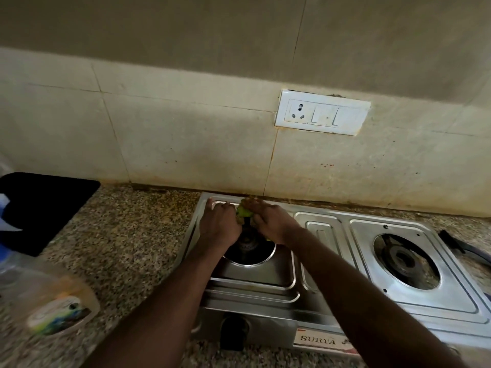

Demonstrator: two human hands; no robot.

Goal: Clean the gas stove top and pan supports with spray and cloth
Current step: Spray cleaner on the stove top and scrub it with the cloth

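Well left of the left grip (219,224), a blurred plastic bottle (49,296) and a black mat (45,208) are seen on the bench (132,235). The left grip is laid with bent fingers on the back left corner of the stove (321,264); whether anything is held cannot be told. Just right of it, a green cloth (243,213) is bunched under the curled right grip (269,221). The right burner (405,257) is seen well right of that.

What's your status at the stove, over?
Over left burner: right hand grips green cloth; left hand beside it, hold unclear. Bare right burner, no pan support on it. Blurred plastic bottle on counter, clear of hands.
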